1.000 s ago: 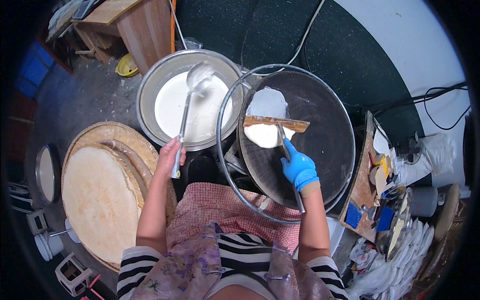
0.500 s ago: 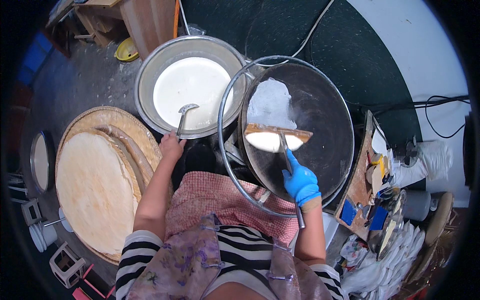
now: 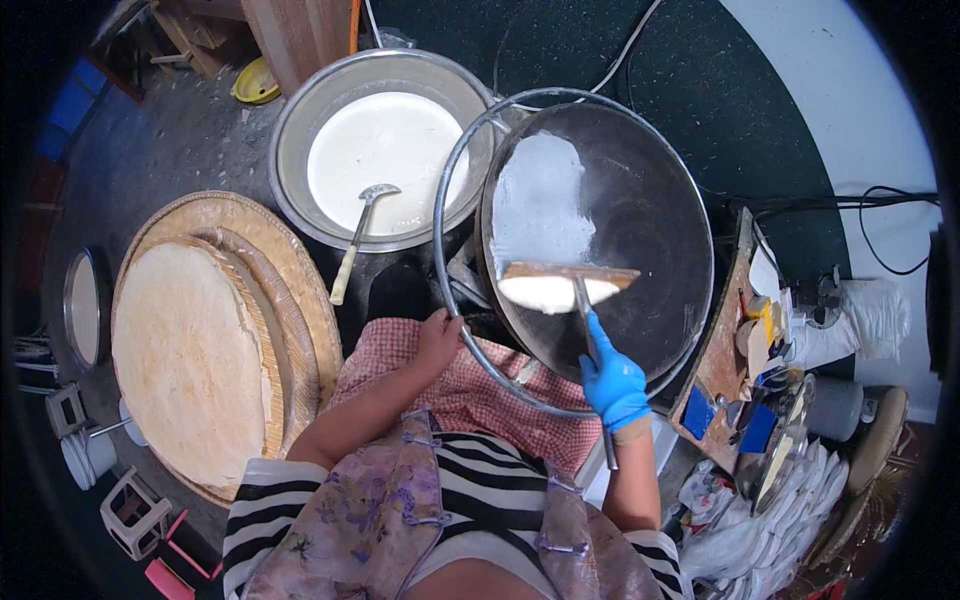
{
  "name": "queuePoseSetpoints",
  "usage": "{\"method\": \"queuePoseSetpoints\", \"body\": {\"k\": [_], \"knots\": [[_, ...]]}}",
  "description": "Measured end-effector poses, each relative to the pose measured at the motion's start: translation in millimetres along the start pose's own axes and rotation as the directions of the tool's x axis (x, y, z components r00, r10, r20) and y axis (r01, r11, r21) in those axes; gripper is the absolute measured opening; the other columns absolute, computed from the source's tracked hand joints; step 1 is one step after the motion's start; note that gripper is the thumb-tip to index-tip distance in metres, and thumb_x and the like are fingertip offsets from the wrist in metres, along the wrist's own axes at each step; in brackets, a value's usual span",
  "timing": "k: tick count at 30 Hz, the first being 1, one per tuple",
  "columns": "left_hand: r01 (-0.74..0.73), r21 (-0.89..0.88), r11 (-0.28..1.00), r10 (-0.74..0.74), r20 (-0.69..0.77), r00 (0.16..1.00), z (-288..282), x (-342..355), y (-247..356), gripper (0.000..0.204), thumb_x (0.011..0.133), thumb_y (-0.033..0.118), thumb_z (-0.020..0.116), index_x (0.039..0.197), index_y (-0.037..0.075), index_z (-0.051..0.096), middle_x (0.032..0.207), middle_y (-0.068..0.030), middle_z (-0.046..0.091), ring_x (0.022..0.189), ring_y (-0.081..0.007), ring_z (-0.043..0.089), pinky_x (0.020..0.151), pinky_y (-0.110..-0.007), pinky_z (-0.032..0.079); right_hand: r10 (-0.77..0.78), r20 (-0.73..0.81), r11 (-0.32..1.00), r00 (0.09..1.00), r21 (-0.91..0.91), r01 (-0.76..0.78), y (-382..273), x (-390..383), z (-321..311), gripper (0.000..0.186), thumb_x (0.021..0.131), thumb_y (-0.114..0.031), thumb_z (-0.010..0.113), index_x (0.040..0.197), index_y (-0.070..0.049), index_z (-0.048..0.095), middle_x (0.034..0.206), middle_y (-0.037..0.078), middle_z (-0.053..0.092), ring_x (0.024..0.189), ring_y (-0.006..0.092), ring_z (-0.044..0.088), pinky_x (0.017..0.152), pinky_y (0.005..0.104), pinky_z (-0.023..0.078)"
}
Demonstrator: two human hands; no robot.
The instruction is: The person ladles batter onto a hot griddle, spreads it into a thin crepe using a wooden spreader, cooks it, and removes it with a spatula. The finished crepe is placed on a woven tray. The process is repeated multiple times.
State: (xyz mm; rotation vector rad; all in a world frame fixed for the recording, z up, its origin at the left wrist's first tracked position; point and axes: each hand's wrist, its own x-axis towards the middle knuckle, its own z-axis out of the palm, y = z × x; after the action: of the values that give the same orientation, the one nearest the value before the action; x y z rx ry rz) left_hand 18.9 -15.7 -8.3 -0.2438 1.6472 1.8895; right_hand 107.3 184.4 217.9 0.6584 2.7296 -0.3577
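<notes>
My right hand (image 3: 615, 385), in a blue glove, is closed round the handle of a wooden-bladed batter spreader (image 3: 572, 274). White batter (image 3: 560, 292) is heaped along the blade's near side, and a thin batter layer (image 3: 545, 200) coats the left of the round dark griddle (image 3: 645, 235) behind it. My left hand (image 3: 438, 340) is bare, its fingers curled at the left front of the metal ring (image 3: 446, 262) round the griddle. A ladle (image 3: 362, 232) leans in a large metal basin (image 3: 285, 175) of white batter, its pale handle over the near rim.
At the left, a stack of thin round sheets (image 3: 190, 350) lies on a wide woven tray (image 3: 215, 208). A cluttered board (image 3: 715, 385) stands right of the griddle, near plastic bags (image 3: 800, 520). A white stool (image 3: 137, 512) stands at lower left. Cables (image 3: 880, 205) run along the wall.
My left hand has let go of the ladle and moved right to the metal ring. My right hand has drawn the spreader slightly nearer and right, lengthening the batter layer.
</notes>
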Motion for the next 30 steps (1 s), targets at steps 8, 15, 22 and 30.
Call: {"method": "queuePoseSetpoints", "body": {"k": [8,15,22,30], "knots": [[0.027,0.129,0.991,-0.038,0.08,0.996,-22,41,23,0.017,0.089,0.016,0.05,0.091,0.0,0.056,0.073,-0.0055,0.06,0.063,-0.0132,0.057,0.052,-0.026,0.048,-0.18,-0.094,0.983,0.979,0.03,0.183,-19,43,18,0.062,0.079,-0.018,0.057,0.136,-0.017,0.032,0.071,0.021,0.06,0.064,0.0372,0.06,0.059,0.0445,0.047],[0.008,0.235,0.972,-0.026,0.076,0.997,-35,93,65,0.018,0.088,0.018,0.051,0.081,0.002,0.056,0.067,-0.0034,0.057,0.056,-0.0128,0.053,0.047,-0.028,0.044,-0.099,-0.036,0.995,0.994,-0.033,0.098,16,-8,2,0.068,0.076,-0.017,0.061,0.137,-0.018,0.031,0.07,0.021,0.06,0.06,0.0359,0.059,0.056,0.0426,0.048],[-0.146,0.6,0.787,0.315,-0.186,0.931,-32,138,86,0.055,0.082,0.028,0.06,0.122,-0.007,0.045,0.08,-0.0086,0.061,0.07,-0.0164,0.057,0.065,-0.026,0.046,-0.171,-0.102,0.982,0.98,0.064,0.178,-14,49,14,0.061,0.08,-0.019,0.056,0.136,-0.02,0.032,0.078,0.023,0.061,0.07,0.0382,0.06,0.066,0.0453,0.048],[-0.249,0.238,0.939,0.249,0.032,0.968,-43,27,26,0.046,0.084,0.017,0.059,0.122,-0.004,0.043,0.087,-0.0092,0.061,0.077,-0.0135,0.057,0.07,-0.027,0.047,-0.132,-0.045,0.991,0.99,-0.007,0.132,15,-9,2,0.065,0.077,-0.016,0.06,0.137,-0.019,0.033,0.068,0.021,0.06,0.058,0.0361,0.059,0.054,0.0422,0.048]]}}
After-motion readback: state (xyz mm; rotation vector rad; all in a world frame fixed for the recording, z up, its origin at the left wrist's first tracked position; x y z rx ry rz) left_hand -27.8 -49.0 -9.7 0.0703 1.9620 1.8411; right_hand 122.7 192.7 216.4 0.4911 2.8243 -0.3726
